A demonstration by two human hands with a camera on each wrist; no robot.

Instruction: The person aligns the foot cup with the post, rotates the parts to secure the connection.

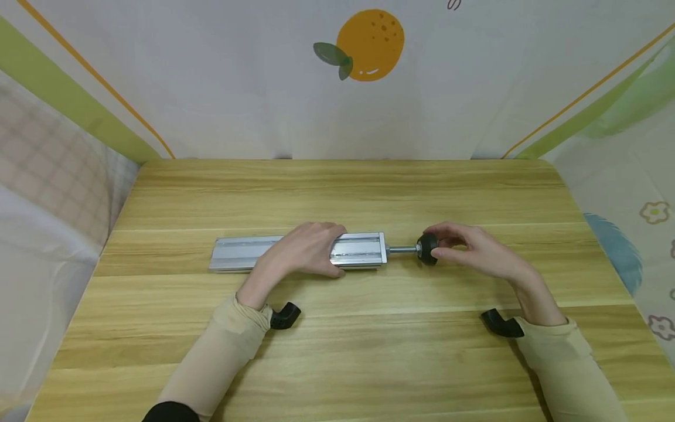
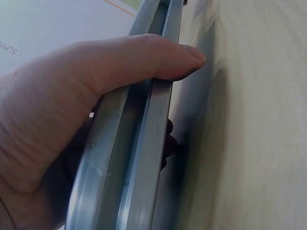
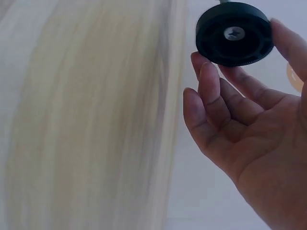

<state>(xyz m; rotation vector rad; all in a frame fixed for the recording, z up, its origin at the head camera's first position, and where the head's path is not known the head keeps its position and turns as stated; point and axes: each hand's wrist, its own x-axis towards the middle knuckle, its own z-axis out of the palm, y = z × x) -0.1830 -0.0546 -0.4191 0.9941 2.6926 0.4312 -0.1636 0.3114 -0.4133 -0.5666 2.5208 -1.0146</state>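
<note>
A silver aluminium profile [image 1: 361,249] with long grooves lies across the wooden table, its right end cap facing my right hand. From that end a threaded rod [image 1: 403,249] sticks out, carrying a round black levelling foot [image 1: 427,249]. My left hand [image 1: 303,249] grips the profile around its middle, thumb over the near side and fingers over the far side. In the left wrist view the thumb [image 2: 144,60] crosses the groove. My right hand [image 1: 474,249] pinches the foot's rim between thumb and fingers. A cross-head screw [image 3: 234,33] shows in the foot's underside in the right wrist view.
The wood-grain table [image 1: 369,351] ends at a white printed cloth [image 1: 237,88] behind it. More cloth hangs at both sides. A black curved piece sits at each wrist, at the left cuff [image 1: 285,316] and the right cuff [image 1: 501,324].
</note>
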